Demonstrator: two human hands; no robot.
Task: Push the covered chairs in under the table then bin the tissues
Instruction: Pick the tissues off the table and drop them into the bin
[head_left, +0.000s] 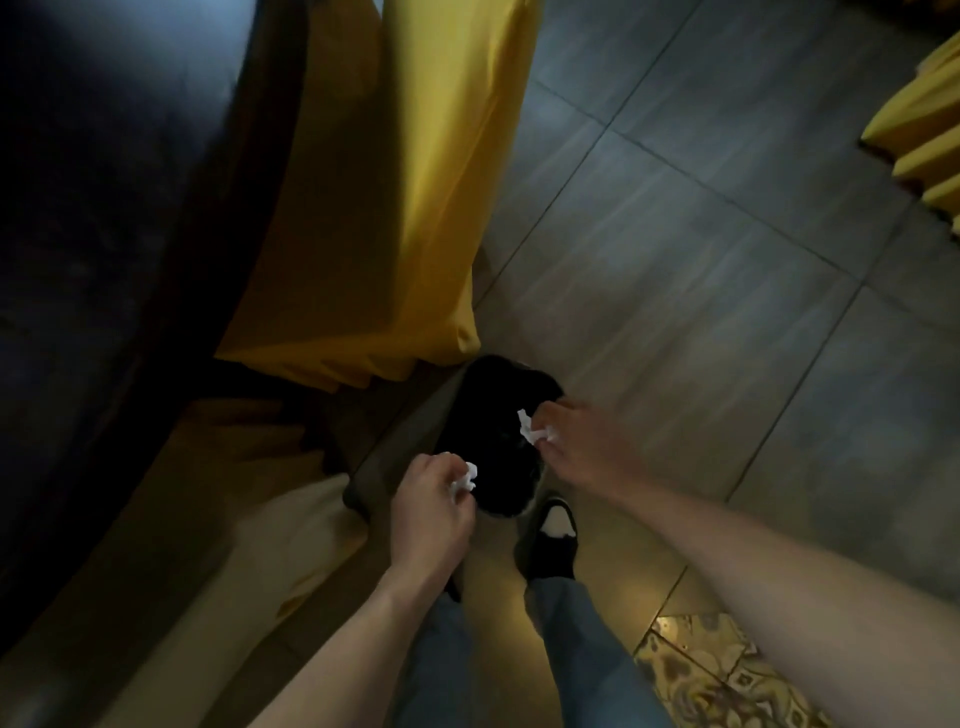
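A black bin (498, 431) stands on the floor in front of my feet. My left hand (428, 514) hovers at its near left rim, shut on a crumpled white tissue (465, 478). My right hand (576, 441) is over its right rim, pinching another white tissue (530, 427) above the opening. A chair in a yellow cover (415, 197) stands tucked against the dark table (104, 182) on the left. A second covered chair (234, 519), paler and in shadow, is at the lower left beside the table.
Grey floor tiles (701, 249) spread to the right. More yellow-covered chairs (919, 135) sit at the far right edge. A patterned tile (701, 670) lies at the bottom right. My shoe (550, 540) and jeans are just behind the bin.
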